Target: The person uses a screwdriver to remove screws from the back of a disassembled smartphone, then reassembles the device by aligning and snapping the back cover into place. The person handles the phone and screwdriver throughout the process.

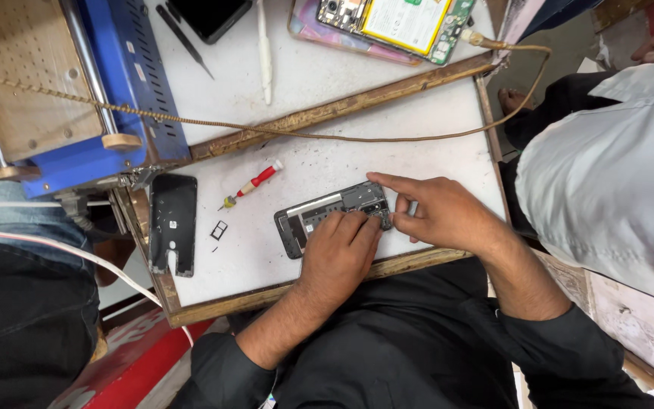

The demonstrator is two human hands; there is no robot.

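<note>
An opened phone (319, 216) without its back cover lies on the small white work board (418, 144), its grey inner frame and circuit parts showing. My left hand (338, 257) lies over its near edge, curled fingers pressing on the middle. My right hand (440, 212) grips the phone's right end between thumb and fingers, the index finger stretched along the top corner. Left of the phone are a red-handled screwdriver (255, 182), a small card tray (219, 229) and a black back cover (173, 222).
A blue machine with a wooden perforated plate (126, 68) stands at the upper left, with a braided cable (387, 138) running across the board. Behind lie another opened phone with a battery (399, 23), a white tool (264, 45), black tweezers (183, 34). A person in a white shirt (607, 174) stands at the right.
</note>
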